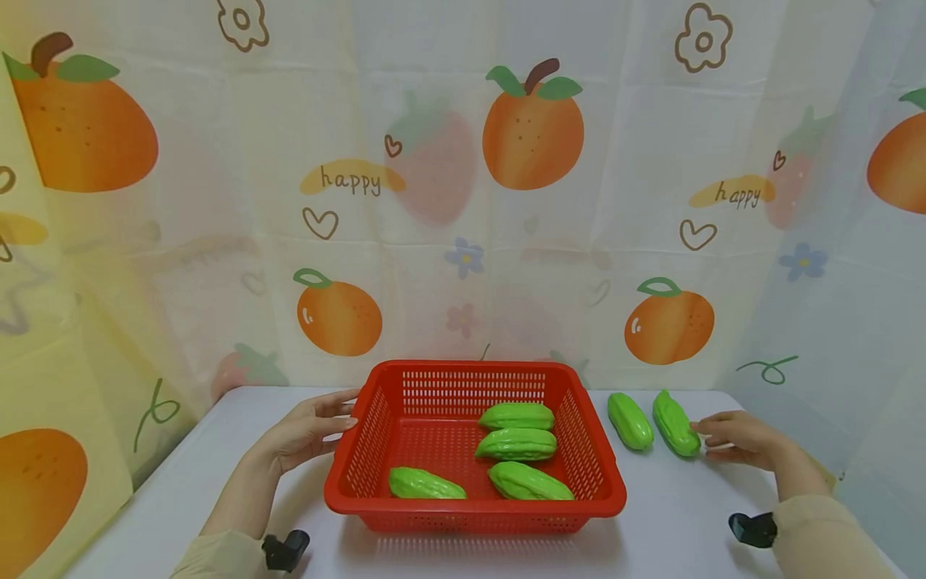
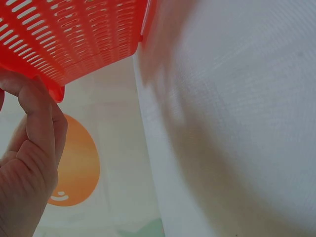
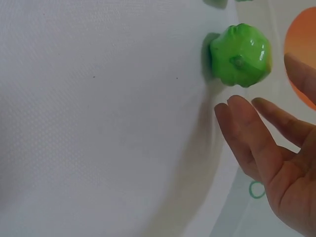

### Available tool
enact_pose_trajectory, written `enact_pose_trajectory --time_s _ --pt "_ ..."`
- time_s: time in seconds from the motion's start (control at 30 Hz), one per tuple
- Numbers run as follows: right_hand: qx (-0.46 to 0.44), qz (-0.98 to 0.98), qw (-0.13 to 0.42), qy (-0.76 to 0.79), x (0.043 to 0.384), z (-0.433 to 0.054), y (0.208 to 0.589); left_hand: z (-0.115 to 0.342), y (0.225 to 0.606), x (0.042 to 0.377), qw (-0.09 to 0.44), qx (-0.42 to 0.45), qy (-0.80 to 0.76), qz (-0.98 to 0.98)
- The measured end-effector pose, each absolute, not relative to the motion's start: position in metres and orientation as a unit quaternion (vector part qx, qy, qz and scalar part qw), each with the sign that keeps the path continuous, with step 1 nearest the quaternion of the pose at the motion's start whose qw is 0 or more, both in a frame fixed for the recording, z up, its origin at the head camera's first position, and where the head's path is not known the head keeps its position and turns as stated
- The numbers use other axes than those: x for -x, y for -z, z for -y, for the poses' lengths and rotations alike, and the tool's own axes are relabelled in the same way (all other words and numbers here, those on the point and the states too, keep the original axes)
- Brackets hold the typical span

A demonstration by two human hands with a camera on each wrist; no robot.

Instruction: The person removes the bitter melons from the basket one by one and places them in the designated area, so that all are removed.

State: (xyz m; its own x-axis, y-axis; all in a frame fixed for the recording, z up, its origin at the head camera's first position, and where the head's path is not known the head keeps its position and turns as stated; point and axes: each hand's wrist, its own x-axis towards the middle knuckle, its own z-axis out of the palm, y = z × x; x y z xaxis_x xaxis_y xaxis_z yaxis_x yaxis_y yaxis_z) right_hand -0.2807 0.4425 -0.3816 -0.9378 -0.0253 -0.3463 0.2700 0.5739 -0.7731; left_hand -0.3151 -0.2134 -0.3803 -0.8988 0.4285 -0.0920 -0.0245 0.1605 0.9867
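Note:
A red plastic basket (image 1: 470,511) with slotted walls stands on the table. Several green, ridged bitter melons (image 1: 517,444) lie inside it, mostly toward its right half. At its left rim is my left hand (image 1: 307,426), whose bent fingers hold the rim, as the left wrist view (image 2: 29,133) also shows; some fingertips are hidden. Two more bitter melons lie to the right of the basket, a left one (image 1: 630,421) and a right one (image 1: 676,424). My right hand (image 1: 741,441) is beside the right one, fingers loosely extended, with a small gap in the right wrist view (image 3: 271,148).
A white cloth covers the table (image 1: 680,523). Behind and along both sides hangs a curtain (image 1: 463,305) printed with oranges and strawberries. Black wrist devices, a left one (image 1: 285,551) and a right one (image 1: 752,531), sit at the sleeves.

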Motion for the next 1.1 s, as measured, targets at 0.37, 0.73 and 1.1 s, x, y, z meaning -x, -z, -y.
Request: enact_pose_trajectory --time_s 0.37,0.73,1.1 --pt "-0.051 -0.906 0.12 0.402 0.279 -0.442 0.36 0.211 0.381 0.316 0.173 -0.122 -0.632 -0.746" --pt "-0.039 -0.923 0.081 0.374 0.286 -0.421 0.341 0.212 0.38 0.315 0.173 -0.12 -0.633 -0.745" --pt "0.012 -0.92 0.052 0.387 0.289 -0.39 0.328 0.214 0.381 0.316 0.177 -0.133 -0.632 -0.743"
